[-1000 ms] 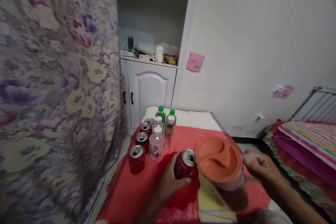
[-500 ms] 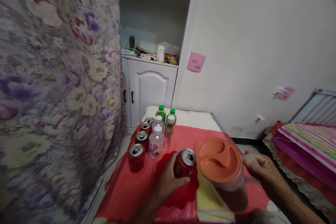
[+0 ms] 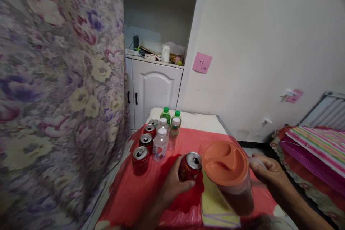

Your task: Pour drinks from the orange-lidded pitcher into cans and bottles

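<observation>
My left hand (image 3: 174,181) is wrapped round an opened red drink can (image 3: 187,171) whose silver top faces up. My right hand (image 3: 266,172) grips the handle of a clear plastic pitcher (image 3: 239,199) with an orange lid (image 3: 215,169). The lid leans toward me and its left edge comes close to the can's rim; whether they touch I cannot tell. Brownish contents show through the lower part of the pitcher. Beneath the can lies a red scalloped mat or dish (image 3: 185,203), partly covered by my hand and the can. A yellow pad (image 3: 215,205) lies under the pitcher.
Several opened cans (image 3: 141,160) stand in a row at the table's left, beside clear bottles with white caps (image 3: 161,147) and green-capped bottles (image 3: 165,115). A red cover (image 3: 129,194) spreads over the table. A floral curtain (image 3: 61,97) hangs left; a bed (image 3: 320,143) is at right.
Both hands keep their hold on the can and the pitcher, almost in the same place. The whole view has shifted very slightly.
</observation>
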A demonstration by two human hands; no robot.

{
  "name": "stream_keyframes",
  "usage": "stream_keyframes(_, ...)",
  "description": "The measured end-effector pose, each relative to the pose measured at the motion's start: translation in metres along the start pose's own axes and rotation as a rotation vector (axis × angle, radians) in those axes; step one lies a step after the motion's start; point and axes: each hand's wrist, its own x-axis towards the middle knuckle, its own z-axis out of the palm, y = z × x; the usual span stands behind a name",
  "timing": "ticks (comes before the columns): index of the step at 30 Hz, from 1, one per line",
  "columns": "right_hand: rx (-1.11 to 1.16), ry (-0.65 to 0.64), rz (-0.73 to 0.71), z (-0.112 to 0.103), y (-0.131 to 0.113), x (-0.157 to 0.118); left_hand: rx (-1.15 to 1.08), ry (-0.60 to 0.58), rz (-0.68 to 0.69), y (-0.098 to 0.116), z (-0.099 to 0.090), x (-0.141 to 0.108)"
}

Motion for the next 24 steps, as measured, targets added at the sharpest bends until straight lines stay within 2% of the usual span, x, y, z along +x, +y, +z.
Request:
stream_keyframes(10,-0.006,-0.009,0.000,0.003,-0.001,0.000,0.007,0.004,0.019,0.001,-0.001,0.000)
stream_keyframes(24,0.018,-0.038,0.010,-0.004,0.015,0.004,0.000,-0.005,-0.004,0.004,0.001,0.002)
